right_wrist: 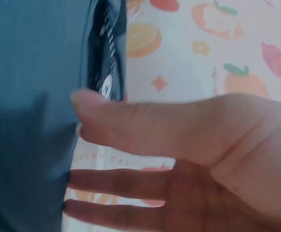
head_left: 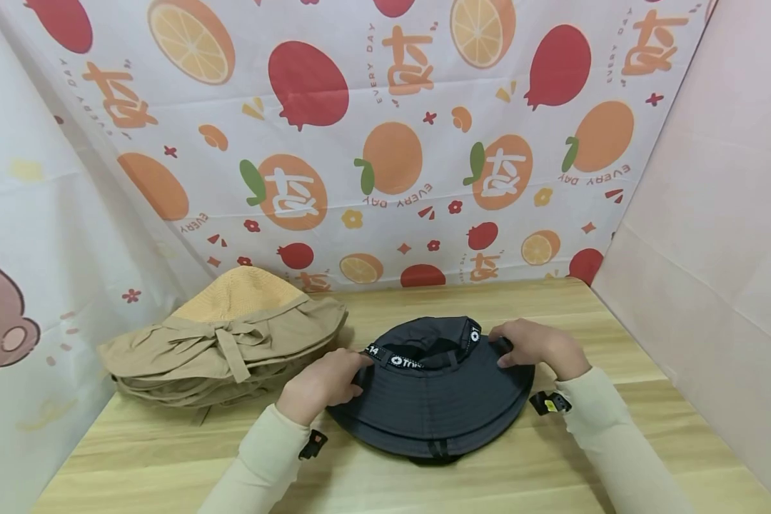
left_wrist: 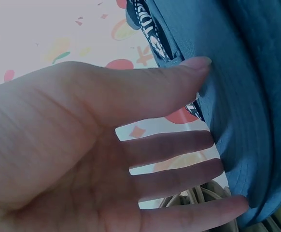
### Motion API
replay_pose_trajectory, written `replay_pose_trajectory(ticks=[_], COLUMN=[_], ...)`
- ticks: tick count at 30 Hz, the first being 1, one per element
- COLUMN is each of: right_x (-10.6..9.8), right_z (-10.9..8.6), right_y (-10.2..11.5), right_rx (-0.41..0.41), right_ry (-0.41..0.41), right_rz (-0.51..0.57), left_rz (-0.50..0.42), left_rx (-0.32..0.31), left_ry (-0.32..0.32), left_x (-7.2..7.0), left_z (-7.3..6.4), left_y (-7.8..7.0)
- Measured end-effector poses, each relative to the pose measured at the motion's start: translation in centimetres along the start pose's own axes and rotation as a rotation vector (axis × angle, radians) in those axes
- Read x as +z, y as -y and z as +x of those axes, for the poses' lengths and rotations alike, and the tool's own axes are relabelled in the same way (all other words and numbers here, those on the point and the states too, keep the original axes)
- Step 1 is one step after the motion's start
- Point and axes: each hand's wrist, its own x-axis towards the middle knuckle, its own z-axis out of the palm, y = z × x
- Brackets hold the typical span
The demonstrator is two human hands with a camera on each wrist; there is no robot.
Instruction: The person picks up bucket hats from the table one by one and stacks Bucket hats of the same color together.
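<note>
A dark grey bucket hat [head_left: 424, 400] sits on the table in front of me, its brim fanned toward me over a second brim edge. A black band with white lettering runs along its upper part. My left hand [head_left: 321, 382] pinches the brim on the left, thumb on the near face. On the right side my right hand [head_left: 542, 346] pinches the brim likewise. In the left wrist view the thumb [left_wrist: 189, 77] presses the fabric while the other fingertips reach its edge. The right wrist view shows the right thumb [right_wrist: 94, 106] on the cloth, fingertips partly hidden behind it.
Left of the dark hat, several tan sun hats [head_left: 231, 357] lie stacked, the top one with a straw-coloured crown and a bow. Fruit-printed cloth [head_left: 385, 235] hangs behind the wooden table [head_left: 630, 457], with pale cloth walls at both sides.
</note>
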Motion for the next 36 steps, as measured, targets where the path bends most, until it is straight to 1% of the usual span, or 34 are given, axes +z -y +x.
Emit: replay_pose_trajectory(ticks=[3, 6, 12, 17, 24, 30, 36], right_x=[0.2, 0.5, 1.1, 1.5, 1.8, 2.1, 2.1], right_z=[0.0, 0.2, 0.6, 0.9, 1.2, 1.3, 1.5], right_y=[0.9, 1.2, 1.3, 1.7, 2.2, 2.4, 2.5], right_rx=[0.025, 0.037, 0.024, 0.019, 0.043, 0.052, 0.045], right_ry=[0.042, 0.063, 0.059, 0.057, 0.053, 0.060, 0.058], right_rz=[-0.004, 0.004, 0.004, -0.018, -0.056, -0.073, -0.082], left_rz=[0.004, 0.006, 0.010, 0.006, 0.002, -0.006, -0.003], left_rx=[-0.002, -0.010, -0.015, -0.014, -0.021, -0.024, -0.023], left_ry=[0.005, 0.016, 0.026, 0.029, 0.039, 0.042, 0.040], left_x=[0.0, 0.1, 0.2, 0.2, 0.0, 0.3, 0.2], left_z=[0.0, -0.1, -0.1, -0.1, -0.1, -0.1, -0.1], left_y=[0.0, 0.1, 0.1, 0.0, 0.0, 0.1, 0.1])
